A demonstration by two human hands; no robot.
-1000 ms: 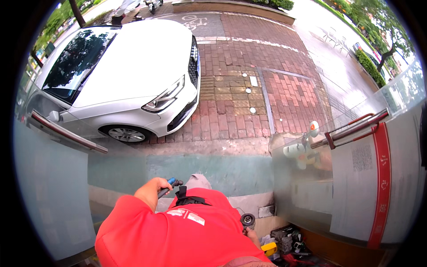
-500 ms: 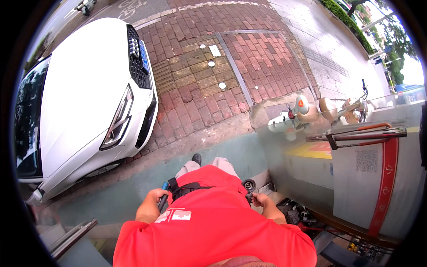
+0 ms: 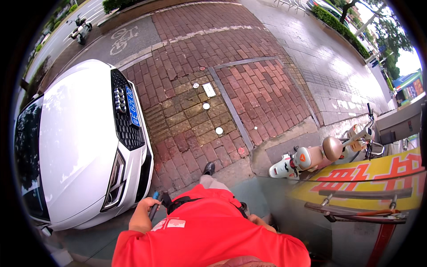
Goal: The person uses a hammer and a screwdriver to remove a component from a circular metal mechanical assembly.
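My left hand [image 3: 148,204] is closed around a dark bar-shaped tool [image 3: 154,211], with its blue end pointing up and away from me. The tool is held beside a black strap [image 3: 178,204] at the waist of my red shirt [image 3: 213,227]. On the other side my right hand [image 3: 256,220] is held low against my hip, its fingers curled and half hidden by the shirt. A dark rounded thing [image 3: 243,208] shows just ahead of that hand; too little of it is visible to tell its kind, or whether the hand holds it.
A white car [image 3: 80,147] stands close on my left. Red brick paving [image 3: 262,93] stretches ahead. To my right are a parked scooter [image 3: 311,158] and a glass door [image 3: 356,182] with a long handle [image 3: 360,194]. My dark shoe [image 3: 209,168] is near the paving's edge.
I have moved forward past the doorway, toward the paving. The scooter now shows more clearly, beyond the glass. My right hand has become more covered by the shirt; the left keeps its hold.
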